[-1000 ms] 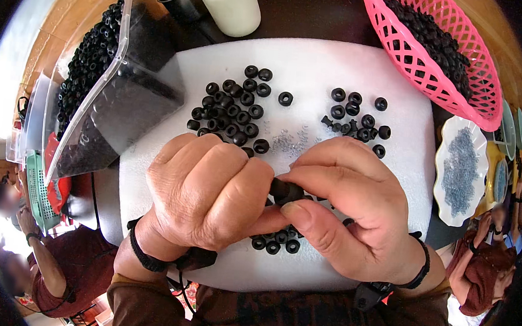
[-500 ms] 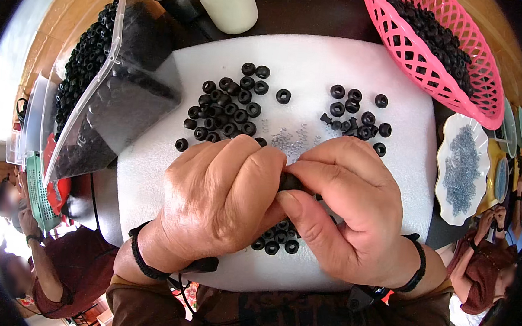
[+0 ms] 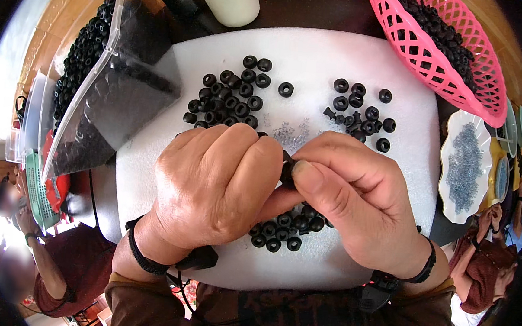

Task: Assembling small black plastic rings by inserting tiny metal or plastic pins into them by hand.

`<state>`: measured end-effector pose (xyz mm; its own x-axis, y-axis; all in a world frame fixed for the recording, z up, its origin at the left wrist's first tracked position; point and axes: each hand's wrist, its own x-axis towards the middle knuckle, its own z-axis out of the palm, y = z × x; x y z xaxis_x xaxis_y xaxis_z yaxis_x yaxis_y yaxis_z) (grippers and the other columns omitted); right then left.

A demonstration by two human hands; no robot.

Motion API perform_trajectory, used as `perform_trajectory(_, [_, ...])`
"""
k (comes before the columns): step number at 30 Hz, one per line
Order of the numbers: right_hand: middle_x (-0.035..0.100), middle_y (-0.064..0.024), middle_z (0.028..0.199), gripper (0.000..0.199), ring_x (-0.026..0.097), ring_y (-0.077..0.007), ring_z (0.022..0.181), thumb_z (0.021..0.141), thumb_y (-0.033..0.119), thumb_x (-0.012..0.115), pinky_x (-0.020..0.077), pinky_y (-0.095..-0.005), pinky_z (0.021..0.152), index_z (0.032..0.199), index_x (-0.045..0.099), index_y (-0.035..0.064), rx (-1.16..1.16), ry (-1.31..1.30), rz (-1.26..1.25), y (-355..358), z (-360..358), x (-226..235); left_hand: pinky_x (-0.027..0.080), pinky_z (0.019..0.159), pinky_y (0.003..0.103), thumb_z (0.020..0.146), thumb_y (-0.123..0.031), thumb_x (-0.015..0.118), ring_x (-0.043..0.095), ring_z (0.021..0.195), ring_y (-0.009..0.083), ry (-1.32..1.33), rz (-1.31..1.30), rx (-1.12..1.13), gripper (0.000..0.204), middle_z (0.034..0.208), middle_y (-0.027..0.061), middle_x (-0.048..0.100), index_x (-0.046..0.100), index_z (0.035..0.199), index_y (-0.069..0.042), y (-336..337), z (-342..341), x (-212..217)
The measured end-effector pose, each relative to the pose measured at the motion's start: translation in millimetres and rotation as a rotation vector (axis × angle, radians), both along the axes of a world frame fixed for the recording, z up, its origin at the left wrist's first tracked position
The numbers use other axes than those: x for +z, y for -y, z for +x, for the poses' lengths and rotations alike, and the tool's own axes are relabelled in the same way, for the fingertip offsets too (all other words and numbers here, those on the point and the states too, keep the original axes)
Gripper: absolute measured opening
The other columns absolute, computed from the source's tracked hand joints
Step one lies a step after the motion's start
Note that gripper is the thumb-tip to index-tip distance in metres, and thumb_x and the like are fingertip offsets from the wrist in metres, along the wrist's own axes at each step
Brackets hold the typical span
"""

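Both hands, the left hand (image 3: 211,184) and right hand (image 3: 355,200), pinched one small black ring (image 3: 287,169) in their grip above a white foam mat (image 3: 317,58) on the dark tabletop (image 3: 308,6), loose rings (image 3: 226,97) scattered around, pink basket (image 3: 437,66) at the far right.

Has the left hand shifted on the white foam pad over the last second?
Barely. The left hand stays pressed against the right hand over the white foam pad, just below the upper-left pile of black rings; any drift is too small to call.

Matt black rubbery rings (image 3: 226,100), white foam mat (image 3: 317,58), glossy pink plastic basket (image 3: 444,51)
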<state>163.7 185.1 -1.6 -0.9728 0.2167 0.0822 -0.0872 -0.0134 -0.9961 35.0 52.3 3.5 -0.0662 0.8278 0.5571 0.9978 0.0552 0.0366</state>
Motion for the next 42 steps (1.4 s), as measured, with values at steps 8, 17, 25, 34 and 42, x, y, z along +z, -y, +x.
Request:
perform_trajectory(8, [0.055, -0.0022, 0.082, 0.026, 0.049, -0.0072, 0.08, 0.094, 0.02, 0.051, 0.0396, -0.0218, 0.075, 0.091, 0.06, -0.0042, 0.177, 0.206, -0.702, -4.8, -2.1, 6.9, 0.032, 0.037, 0.027, 0.064, -0.04, 0.072, 0.041, 0.042, 0.0152, 0.033, -0.037, -0.049, 0.042, 0.055, 0.0006, 0.036, 0.043, 0.06, -0.01, -0.8, -3.3, 1.7])
perform_trajectory(17, [0.059, -0.0055, 0.092, 0.025, 0.052, -0.0101, 0.088, 0.092, 0.019, 0.054, 0.0411, -0.0238, 0.082, 0.094, 0.062, -0.0046, 0.161, 0.266, -0.806, -3.2, -1.8, 3.2, 0.044, 0.05, 0.035, 0.06, -0.05, 0.074, 0.055, 0.056, 0.0277, 0.049, -0.148, -0.073, 0.052, 0.067, 0.0098, 0.054, 0.054, 0.072, -0.003, 6.4, -5.1, 1.8])
perform_trajectory(25, [0.059, -0.0048, 0.094, 0.025, 0.053, -0.0098, 0.088, 0.091, 0.02, 0.056, 0.042, -0.0231, 0.082, 0.097, 0.062, -0.003, 0.238, 0.236, -0.872, -1.7, -1.9, 1.1, 0.046, 0.058, 0.038, 0.061, -0.055, 0.072, 0.057, 0.065, 0.03, -0.022, -0.114, -0.082, 0.055, 0.072, 0.0112, 0.055, 0.054, 0.072, -0.004, 14.1, -6.2, 0.0])
perform_trajectory(34, [0.058, -0.0037, 0.093, 0.023, 0.051, -0.0078, 0.081, 0.091, 0.02, 0.056, 0.043, -0.0211, 0.073, 0.096, 0.062, -0.002, 0.233, 0.192, -0.854, 4.0, -1.4, -4.1, 0.037, 0.035, 0.027, 0.057, -0.051, 0.075, 0.044, 0.039, 0.0169, 0.077, 0.082, -0.234, 0.055, 0.051, 0.0028, 0.041, 0.04, 0.052, -0.009, -3.1, -13.4, -3.7])
perform_trajectory(42, [0.058, -0.0026, 0.092, 0.02, 0.051, -0.007, 0.082, 0.091, 0.019, 0.056, 0.0431, -0.0203, 0.074, 0.095, 0.061, -0.0006, 0.265, 0.222, -0.873, 5.3, -1.6, -3.7, 0.032, 0.034, 0.028, 0.059, -0.052, 0.076, 0.04, 0.037, 0.0179, 0.199, 0.048, -0.286, 0.058, 0.049, 0.0025, 0.037, 0.037, 0.051, -0.01, -2.7, -15.9, -1.8])
